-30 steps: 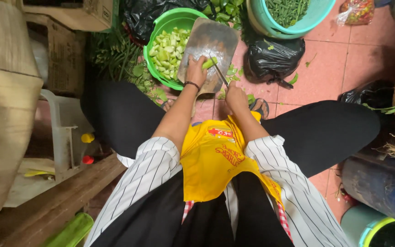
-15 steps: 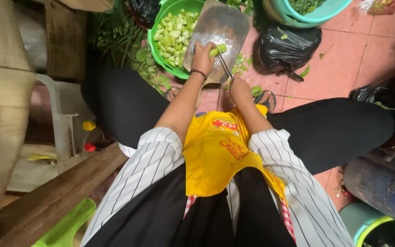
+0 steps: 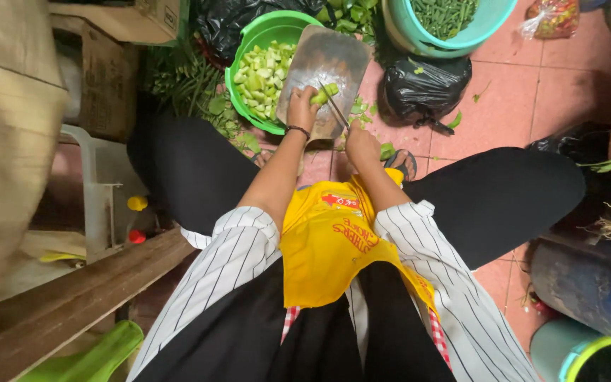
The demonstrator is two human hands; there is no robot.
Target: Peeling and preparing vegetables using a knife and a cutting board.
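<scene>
My left hand (image 3: 302,106) fingers clamped on a green vegetable piece (image 3: 325,93) over the wooden chopping board (image 3: 323,60), right hand (image 3: 361,145) fingers gripping the knife (image 3: 335,106), green basin (image 3: 263,74) of chopped pieces alongside

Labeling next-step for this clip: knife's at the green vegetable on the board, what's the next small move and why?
Probably press the knife down through the green vegetable piece: the left hand pins it on the cutting board, the right hand holds the blade against it, uncut.
</scene>
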